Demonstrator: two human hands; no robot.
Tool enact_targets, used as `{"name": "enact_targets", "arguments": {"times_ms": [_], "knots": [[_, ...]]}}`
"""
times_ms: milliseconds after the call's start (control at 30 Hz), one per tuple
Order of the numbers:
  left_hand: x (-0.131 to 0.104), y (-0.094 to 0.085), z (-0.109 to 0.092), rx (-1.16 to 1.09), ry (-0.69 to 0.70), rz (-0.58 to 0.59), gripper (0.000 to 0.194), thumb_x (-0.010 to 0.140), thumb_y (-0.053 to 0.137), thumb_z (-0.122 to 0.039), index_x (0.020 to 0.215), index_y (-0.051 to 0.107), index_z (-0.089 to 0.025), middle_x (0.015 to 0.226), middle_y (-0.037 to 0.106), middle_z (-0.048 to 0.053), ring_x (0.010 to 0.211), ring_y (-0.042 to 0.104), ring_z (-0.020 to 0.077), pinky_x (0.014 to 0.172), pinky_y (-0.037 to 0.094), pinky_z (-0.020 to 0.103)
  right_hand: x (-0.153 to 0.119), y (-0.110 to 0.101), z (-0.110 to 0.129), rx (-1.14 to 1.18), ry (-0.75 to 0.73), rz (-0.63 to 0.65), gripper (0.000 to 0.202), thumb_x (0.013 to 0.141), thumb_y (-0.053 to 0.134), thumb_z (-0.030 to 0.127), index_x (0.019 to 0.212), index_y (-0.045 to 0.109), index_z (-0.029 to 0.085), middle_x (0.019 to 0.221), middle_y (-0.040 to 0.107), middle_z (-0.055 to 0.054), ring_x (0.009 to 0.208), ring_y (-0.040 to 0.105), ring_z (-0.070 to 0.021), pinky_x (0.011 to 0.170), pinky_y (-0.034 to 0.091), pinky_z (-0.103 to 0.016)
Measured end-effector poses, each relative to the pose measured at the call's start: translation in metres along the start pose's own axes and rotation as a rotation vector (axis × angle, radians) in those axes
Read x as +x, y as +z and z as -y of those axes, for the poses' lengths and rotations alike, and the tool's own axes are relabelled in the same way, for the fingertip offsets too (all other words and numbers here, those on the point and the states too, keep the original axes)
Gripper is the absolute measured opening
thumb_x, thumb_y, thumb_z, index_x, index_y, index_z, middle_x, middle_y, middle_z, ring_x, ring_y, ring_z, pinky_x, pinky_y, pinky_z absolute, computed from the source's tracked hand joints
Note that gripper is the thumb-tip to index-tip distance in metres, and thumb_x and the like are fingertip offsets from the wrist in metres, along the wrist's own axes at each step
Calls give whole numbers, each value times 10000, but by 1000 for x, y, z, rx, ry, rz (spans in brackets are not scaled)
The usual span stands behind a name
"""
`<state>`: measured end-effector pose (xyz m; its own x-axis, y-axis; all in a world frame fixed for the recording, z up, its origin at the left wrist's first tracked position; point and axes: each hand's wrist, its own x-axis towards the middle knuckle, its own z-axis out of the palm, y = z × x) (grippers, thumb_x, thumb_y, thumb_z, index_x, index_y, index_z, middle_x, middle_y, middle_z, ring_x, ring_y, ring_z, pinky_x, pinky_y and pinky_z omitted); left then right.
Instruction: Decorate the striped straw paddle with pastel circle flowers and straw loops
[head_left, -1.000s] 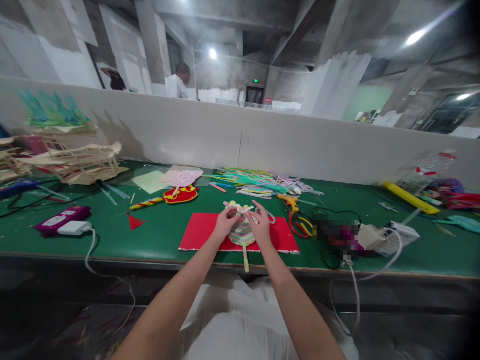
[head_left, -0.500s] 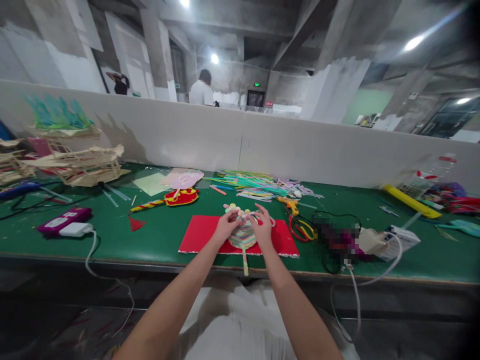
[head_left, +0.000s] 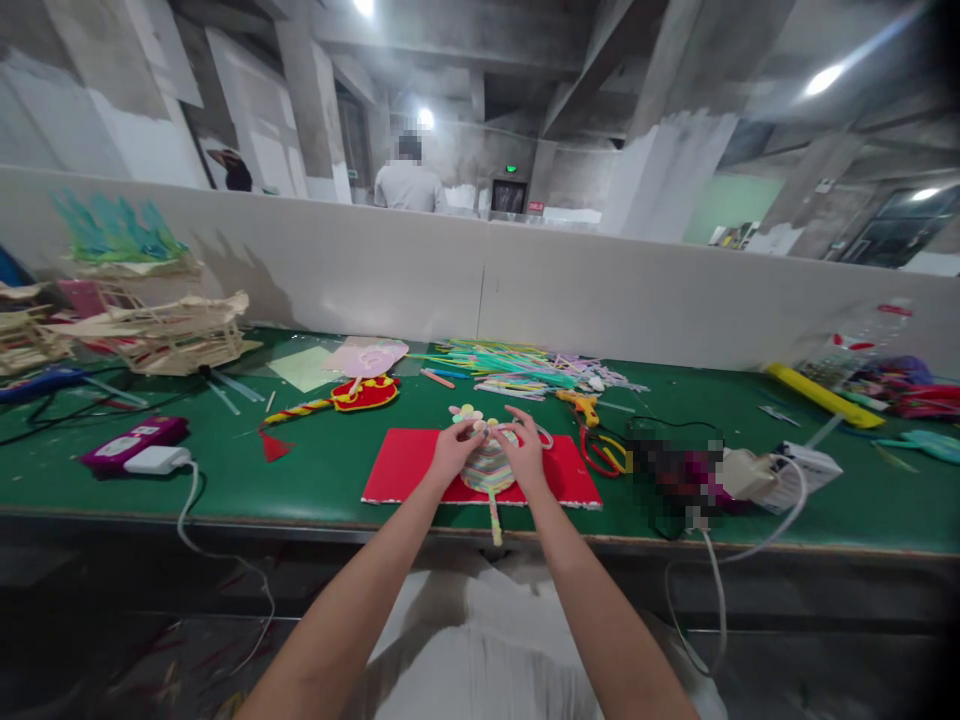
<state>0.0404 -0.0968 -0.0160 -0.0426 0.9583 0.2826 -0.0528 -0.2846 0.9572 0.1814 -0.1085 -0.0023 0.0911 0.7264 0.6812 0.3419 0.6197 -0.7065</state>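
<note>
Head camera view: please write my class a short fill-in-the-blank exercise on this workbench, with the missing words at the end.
1. The bare left hand and bare right hand are above a flat rectangular board coloured ____.
2. The round striped fan-shaped piece has its thin handle pointing ____ the person.
3. In the picture, the small red tassel lies to the ____ of the board.
4. The pastel strips lie on a tabletop coloured ____.

Missing words: red; toward; left; green.

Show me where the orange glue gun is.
In the head view, the orange glue gun lies right of centre, near the right hand, just beyond the red board.
</note>
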Motion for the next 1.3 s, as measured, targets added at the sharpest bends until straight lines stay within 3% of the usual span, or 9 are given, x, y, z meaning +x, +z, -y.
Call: {"name": "enact_targets", "arguments": {"times_ms": [200,433,600,1067,1300], "knots": [[-1,-1,-1,91,79,-41,343,639,664,-350,914,659,-145,866,681,51,793,614,191,743,479,295,-1,3,-1,-14,-50,-41,147,731,619,332,767,639,191,1072,535,-81,1045,497,-204,917,390,-369],[-5,1,-8,150,122,-48,317,637,668,-331,902,663,-157,881,680,54,808,603,193,765,462,298,-1,3,-7,68,64,15,169,739,598,365,742,614,196,782,554,-32,733,547,-162,667,459,-297],[-7,1,-12,129,119,-68,294,620,677,-316,876,669,-171,862,683,45,792,605,190,759,466,304,-1,6,-9,156,107,86,193,738,587,384,755,619,195,763,598,-33,756,571,-177,699,462,-304],[-8,-1,-13,154,213,-15,248,661,645,-286,885,676,-183,957,666,69,941,581,216,867,424,334,-4,5,-12,105,69,71,184,744,575,372,755,647,204,764,640,-38,757,593,-183,682,469,-308],[-7,-1,-8,189,108,17,354,646,664,-310,971,661,-170,929,684,51,854,609,211,799,454,315,-3,3,-10,84,70,56,192,754,558,373,753,648,203,774,637,-41,754,587,-182,682,465,-303]]}}
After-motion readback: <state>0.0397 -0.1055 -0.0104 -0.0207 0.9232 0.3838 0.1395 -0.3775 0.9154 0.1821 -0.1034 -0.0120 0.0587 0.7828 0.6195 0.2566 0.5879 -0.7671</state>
